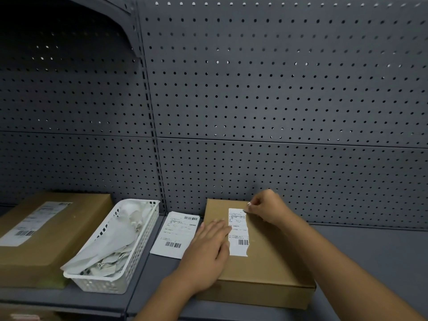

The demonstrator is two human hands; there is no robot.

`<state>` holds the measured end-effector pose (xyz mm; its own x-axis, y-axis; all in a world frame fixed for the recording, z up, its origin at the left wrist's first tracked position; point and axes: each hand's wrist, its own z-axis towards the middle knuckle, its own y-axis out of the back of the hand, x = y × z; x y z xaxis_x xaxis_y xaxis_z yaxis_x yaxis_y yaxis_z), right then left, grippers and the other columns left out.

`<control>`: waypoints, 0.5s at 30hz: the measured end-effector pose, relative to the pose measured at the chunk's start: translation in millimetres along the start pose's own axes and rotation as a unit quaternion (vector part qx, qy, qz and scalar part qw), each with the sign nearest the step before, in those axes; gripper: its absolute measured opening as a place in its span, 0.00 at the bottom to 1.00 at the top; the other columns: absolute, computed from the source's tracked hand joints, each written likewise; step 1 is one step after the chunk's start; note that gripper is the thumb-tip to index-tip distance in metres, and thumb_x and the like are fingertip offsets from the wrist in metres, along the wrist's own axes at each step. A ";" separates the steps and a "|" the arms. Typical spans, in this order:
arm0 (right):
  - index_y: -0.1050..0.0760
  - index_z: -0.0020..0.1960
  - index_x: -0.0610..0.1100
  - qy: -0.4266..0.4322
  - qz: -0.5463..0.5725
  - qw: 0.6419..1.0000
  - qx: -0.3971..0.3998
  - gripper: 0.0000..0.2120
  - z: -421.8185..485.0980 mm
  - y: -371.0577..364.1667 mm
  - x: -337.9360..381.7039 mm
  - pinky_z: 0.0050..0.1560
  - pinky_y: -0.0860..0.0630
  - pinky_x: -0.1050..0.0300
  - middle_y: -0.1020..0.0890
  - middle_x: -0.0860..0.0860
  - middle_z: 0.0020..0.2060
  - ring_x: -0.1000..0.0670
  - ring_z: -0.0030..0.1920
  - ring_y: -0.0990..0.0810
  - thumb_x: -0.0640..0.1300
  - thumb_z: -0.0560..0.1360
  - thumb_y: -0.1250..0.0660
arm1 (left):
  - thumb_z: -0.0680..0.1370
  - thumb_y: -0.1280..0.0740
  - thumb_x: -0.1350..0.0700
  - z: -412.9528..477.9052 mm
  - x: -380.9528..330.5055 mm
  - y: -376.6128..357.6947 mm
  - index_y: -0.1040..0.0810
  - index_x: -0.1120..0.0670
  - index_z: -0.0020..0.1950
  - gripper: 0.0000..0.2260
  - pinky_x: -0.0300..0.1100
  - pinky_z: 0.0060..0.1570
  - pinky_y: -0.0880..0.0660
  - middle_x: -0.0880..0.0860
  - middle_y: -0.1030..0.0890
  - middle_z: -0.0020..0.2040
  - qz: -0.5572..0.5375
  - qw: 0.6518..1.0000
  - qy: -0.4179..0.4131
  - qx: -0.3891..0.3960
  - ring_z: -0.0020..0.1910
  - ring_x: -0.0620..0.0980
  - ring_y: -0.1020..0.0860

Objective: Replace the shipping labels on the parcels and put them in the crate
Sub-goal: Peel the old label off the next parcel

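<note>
A flat brown cardboard parcel (266, 258) lies on the grey shelf in front of me. A narrow white shipping label (238, 237) with a barcode is stuck on its top; the label's right edge looks torn. My left hand (208, 253) presses flat on the parcel, fingers straight, just left of the label. My right hand (266, 209) pinches the label's top right corner with curled fingers. A loose white label sheet (177, 234) lies on the shelf to the left of the parcel.
A white slotted plastic basket (139, 258) holding crumpled white backing paper stands left of the loose sheet. Further left lies a second brown parcel (53, 242) with a label. A grey pegboard wall (278, 100) rises behind the shelf (370, 256).
</note>
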<state>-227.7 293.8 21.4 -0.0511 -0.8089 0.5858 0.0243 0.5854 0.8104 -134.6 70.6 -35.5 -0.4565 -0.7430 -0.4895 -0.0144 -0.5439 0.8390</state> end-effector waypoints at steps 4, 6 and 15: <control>0.16 0.43 0.43 -0.021 0.020 1.000 0.011 0.08 3.2 -2.8 1.9 0.43 0.22 0.55 0.16 0.48 0.41 0.50 0.42 0.18 0.48 0.76 0.24 | 0.87 0.48 0.49 0.4 1.1 -1.5 0.36 0.44 0.80 0.21 0.39 0.81 0.59 0.40 0.43 0.82 0.001 1.000 -0.002 -0.003 0.80 0.33 0.54; 0.16 0.45 0.42 -0.038 0.023 0.999 0.020 0.08 4.5 -3.7 3.2 0.46 0.21 0.53 0.16 0.46 0.42 0.49 0.43 0.18 0.47 0.77 0.26 | 0.87 0.49 0.49 0.4 1.1 -1.3 0.37 0.43 0.80 0.21 0.39 0.80 0.59 0.39 0.44 0.82 0.004 1.000 -0.001 -0.002 0.80 0.33 0.54; 0.20 0.49 0.38 -0.067 -0.009 0.997 0.042 0.11 5.5 -9.4 8.9 0.39 0.30 0.54 0.18 0.40 0.40 0.49 0.40 0.23 0.46 0.81 0.33 | 0.87 0.49 0.48 0.6 0.6 -0.4 0.37 0.43 0.80 0.21 0.36 0.80 0.59 0.38 0.44 0.82 0.020 1.000 0.000 -0.008 0.80 0.33 0.53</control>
<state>-233.8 281.5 18.9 -0.1831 -0.8077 0.5605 -0.0618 0.5784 0.8134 -135.3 70.6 -36.0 -0.4572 -0.7638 -0.4557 0.0188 -0.5205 0.8536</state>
